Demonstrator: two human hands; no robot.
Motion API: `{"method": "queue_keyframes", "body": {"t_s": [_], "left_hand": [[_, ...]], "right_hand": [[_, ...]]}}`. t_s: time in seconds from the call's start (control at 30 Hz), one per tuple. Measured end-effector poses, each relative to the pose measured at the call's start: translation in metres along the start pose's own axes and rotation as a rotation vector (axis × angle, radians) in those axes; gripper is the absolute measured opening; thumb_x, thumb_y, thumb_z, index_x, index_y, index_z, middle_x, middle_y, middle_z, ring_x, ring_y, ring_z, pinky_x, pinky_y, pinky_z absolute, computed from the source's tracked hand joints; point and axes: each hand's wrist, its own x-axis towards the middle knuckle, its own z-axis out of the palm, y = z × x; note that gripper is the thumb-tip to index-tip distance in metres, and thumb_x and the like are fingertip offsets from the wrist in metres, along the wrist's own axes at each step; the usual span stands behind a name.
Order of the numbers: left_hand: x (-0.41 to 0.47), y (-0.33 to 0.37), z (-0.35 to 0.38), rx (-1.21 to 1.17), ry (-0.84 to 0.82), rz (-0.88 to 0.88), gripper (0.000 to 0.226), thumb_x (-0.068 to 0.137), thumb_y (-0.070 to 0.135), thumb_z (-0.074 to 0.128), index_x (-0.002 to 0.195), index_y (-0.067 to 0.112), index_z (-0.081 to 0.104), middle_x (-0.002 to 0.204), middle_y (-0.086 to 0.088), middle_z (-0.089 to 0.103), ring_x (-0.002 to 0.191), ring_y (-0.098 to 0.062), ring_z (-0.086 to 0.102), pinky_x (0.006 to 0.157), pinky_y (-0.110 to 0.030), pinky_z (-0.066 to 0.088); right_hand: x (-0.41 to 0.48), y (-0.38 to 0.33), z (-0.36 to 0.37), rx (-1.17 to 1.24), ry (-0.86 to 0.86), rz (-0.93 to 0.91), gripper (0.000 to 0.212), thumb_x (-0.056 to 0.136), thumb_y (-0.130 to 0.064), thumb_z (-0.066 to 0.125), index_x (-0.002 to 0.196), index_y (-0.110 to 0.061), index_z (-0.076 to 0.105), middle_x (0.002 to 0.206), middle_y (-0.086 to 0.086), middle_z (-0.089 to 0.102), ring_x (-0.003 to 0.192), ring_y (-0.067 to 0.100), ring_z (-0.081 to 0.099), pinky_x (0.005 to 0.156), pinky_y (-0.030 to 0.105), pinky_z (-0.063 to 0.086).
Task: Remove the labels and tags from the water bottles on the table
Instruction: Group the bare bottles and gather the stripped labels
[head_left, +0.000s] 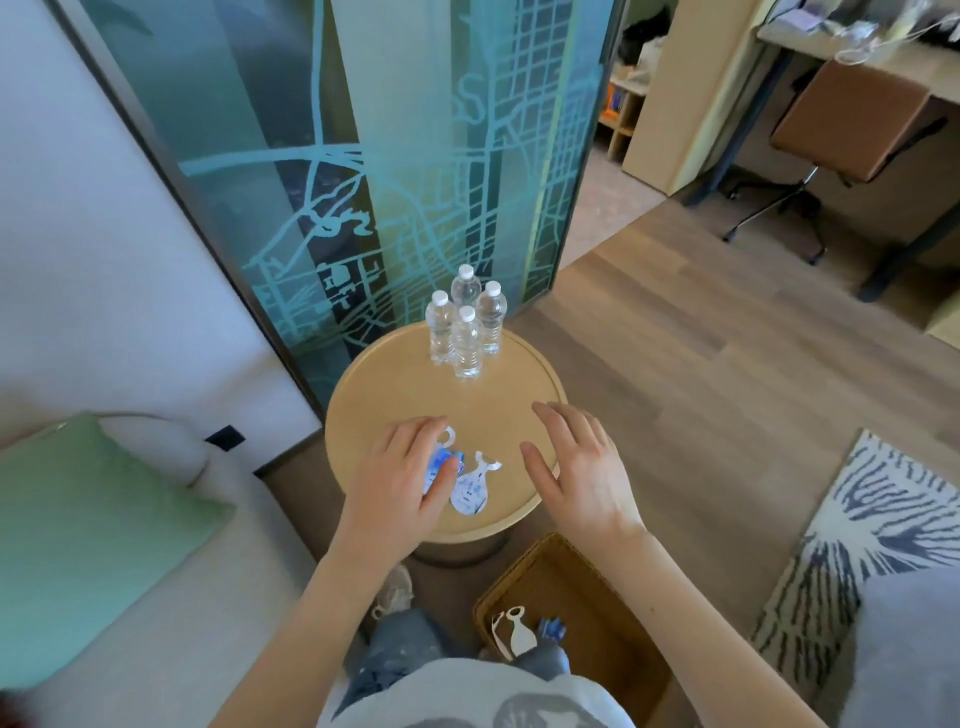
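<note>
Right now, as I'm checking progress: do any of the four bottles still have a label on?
No: all four bottles stand clear and bare at the table's far edge, while removed tags lie near the hands.

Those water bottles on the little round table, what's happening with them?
A person is clearing up labels pulled off them. Four water bottles stand bare at the far side of the round table. The left hand presses on blue-and-white labels near the front edge; the right hand hovers open, empty. A wicker basket on the floor already holds a few removed tags.
</note>
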Motion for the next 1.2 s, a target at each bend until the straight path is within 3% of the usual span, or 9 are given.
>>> {"method": "queue_keyframes", "body": {"t_s": [0.1, 0.4, 0.7, 0.83, 1.03, 1.2], "left_hand": [[-0.012, 0.011, -0.002, 0.008, 0.003, -0.009, 0.051, 0.095, 0.043, 0.041, 0.122, 0.006, 0.064, 0.114, -0.008, 0.068, 0.101, -0.022, 0.064, 0.076, -0.025, 0.050], [-0.035, 0.001, -0.001, 0.047, -0.026, -0.021, 0.049, 0.097, 0.041, 0.043, 0.123, 0.005, 0.064, 0.116, -0.008, 0.068, 0.105, -0.023, 0.064, 0.083, -0.025, 0.050], [-0.033, -0.020, 0.002, 0.063, -0.038, -0.053, 0.054, 0.099, 0.046, 0.039, 0.119, 0.004, 0.066, 0.114, -0.008, 0.070, 0.104, -0.023, 0.066, 0.084, -0.022, 0.045], [-0.028, -0.032, 0.011, 0.064, -0.059, -0.071, 0.051, 0.096, 0.044, 0.043, 0.120, 0.006, 0.065, 0.116, -0.006, 0.069, 0.105, -0.022, 0.065, 0.084, -0.020, 0.044], [-0.011, -0.065, 0.048, 0.025, -0.120, -0.171, 0.048, 0.089, 0.034, 0.064, 0.131, 0.011, 0.057, 0.127, -0.005, 0.063, 0.116, -0.023, 0.058, 0.087, -0.023, 0.042], [0.007, -0.109, 0.093, 0.016, -0.198, -0.228, 0.059, 0.088, 0.042, 0.062, 0.138, 0.012, 0.050, 0.133, -0.003, 0.057, 0.120, -0.022, 0.052, 0.086, -0.025, 0.042]], "right_hand": [[-0.009, -0.001, -0.004, 0.020, 0.012, -0.034, 0.047, 0.101, -0.041, 0.048, 0.137, -0.012, 0.059, 0.133, 0.009, 0.063, 0.125, 0.028, 0.057, 0.099, 0.042, 0.049], [-0.019, -0.008, 0.015, 0.064, -0.015, -0.052, 0.042, 0.101, -0.032, 0.059, 0.138, -0.013, 0.058, 0.134, 0.009, 0.063, 0.125, 0.030, 0.058, 0.098, 0.045, 0.051], [-0.009, -0.011, 0.035, 0.087, -0.020, -0.060, 0.041, 0.100, -0.032, 0.055, 0.135, -0.011, 0.060, 0.131, 0.009, 0.065, 0.120, 0.030, 0.061, 0.095, 0.042, 0.051], [-0.007, -0.005, 0.046, 0.103, 0.014, -0.039, 0.039, 0.097, -0.032, 0.059, 0.131, -0.012, 0.062, 0.124, 0.008, 0.067, 0.113, 0.029, 0.064, 0.085, 0.042, 0.057], [0.004, 0.020, 0.081, 0.141, -0.027, 0.117, 0.050, 0.092, -0.032, 0.072, 0.136, -0.014, 0.057, 0.129, 0.005, 0.064, 0.115, 0.022, 0.055, 0.085, 0.037, 0.054], [0.011, 0.045, 0.135, 0.182, -0.111, 0.270, 0.056, 0.093, -0.039, 0.067, 0.143, -0.017, 0.051, 0.136, 0.003, 0.058, 0.123, 0.025, 0.052, 0.092, 0.040, 0.051]]}}
